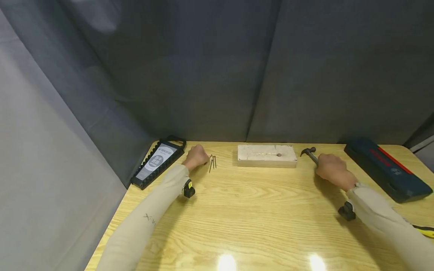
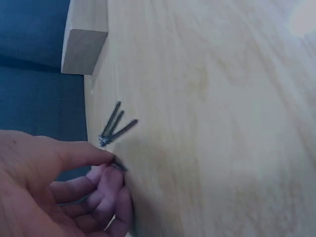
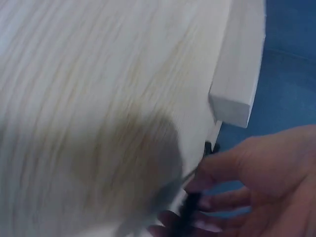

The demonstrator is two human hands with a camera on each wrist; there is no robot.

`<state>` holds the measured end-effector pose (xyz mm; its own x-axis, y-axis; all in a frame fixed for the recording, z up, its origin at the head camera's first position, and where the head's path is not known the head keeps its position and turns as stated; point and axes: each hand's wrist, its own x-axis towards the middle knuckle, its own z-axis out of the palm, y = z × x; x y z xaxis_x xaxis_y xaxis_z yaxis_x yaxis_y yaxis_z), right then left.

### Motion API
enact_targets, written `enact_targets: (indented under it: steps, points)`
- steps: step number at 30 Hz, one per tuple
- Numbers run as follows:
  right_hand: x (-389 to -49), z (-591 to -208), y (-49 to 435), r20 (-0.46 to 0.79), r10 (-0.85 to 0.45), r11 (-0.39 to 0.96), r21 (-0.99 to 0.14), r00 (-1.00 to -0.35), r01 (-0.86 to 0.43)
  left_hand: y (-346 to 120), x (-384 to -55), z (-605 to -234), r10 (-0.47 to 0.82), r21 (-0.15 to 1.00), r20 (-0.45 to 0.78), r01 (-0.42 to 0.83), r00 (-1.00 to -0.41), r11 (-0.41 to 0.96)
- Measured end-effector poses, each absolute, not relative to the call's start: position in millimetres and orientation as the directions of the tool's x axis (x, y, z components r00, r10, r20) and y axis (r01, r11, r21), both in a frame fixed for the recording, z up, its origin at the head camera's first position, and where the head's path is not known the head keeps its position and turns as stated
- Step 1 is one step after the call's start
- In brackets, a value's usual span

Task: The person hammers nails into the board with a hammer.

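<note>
At the far left of the table my left hand (image 1: 197,157) pinches a nail (image 2: 119,164) between thumb and fingertips, most of it hidden by the fingers. Right beside those fingertips, several dark nails (image 2: 117,127) lie on the table with their heads bunched together. My right hand (image 1: 333,171) grips a claw hammer (image 1: 308,151) by its dark handle, head pointing away to the left. Between the two hands a pale wooden block (image 1: 266,162) lies flat, with a small brown round spot on its top.
Left of my left hand is a black wrench rack (image 1: 157,162) with a white label. A dark blue tool case (image 1: 386,167) with a red stripe lies at the right. Something yellow and black (image 1: 425,231) shows at the right edge. Grey curtains (image 1: 217,75) stand behind the table.
</note>
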<state>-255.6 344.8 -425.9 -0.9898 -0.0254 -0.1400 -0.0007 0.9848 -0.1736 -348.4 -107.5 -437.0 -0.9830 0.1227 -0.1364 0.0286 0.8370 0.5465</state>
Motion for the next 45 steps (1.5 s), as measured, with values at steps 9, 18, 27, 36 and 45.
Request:
enact_targets:
  steps: [9,18,27,36,45]
  points:
    - [-236,-406,358,0.108,-0.135,0.984,-0.103,-0.985,-0.146,-102,-351,-421,0.199,0.805,-0.036,0.089,-0.979,0.586]
    - [-219,-396,342,0.381,-0.159,0.902,-0.319,-0.911,-0.291,-24,-323,-429,0.386,0.941,0.259,0.321,-0.885,0.104]
    - [-221,-408,328,0.403,-0.166,0.820,-0.450,-0.900,-0.353,42,-324,-451,0.431,0.948,0.282,0.319,-0.857,0.016]
    - [-223,-413,319,0.375,-0.116,0.773,-0.548,-0.920,-0.321,64,-329,-461,0.409,0.931,0.301,0.359,-0.861,0.071]
    - [-228,-412,309,0.422,-0.114,0.781,-0.521,-0.899,-0.344,72,-334,-464,0.415,0.913,0.342,0.402,-0.843,0.065]
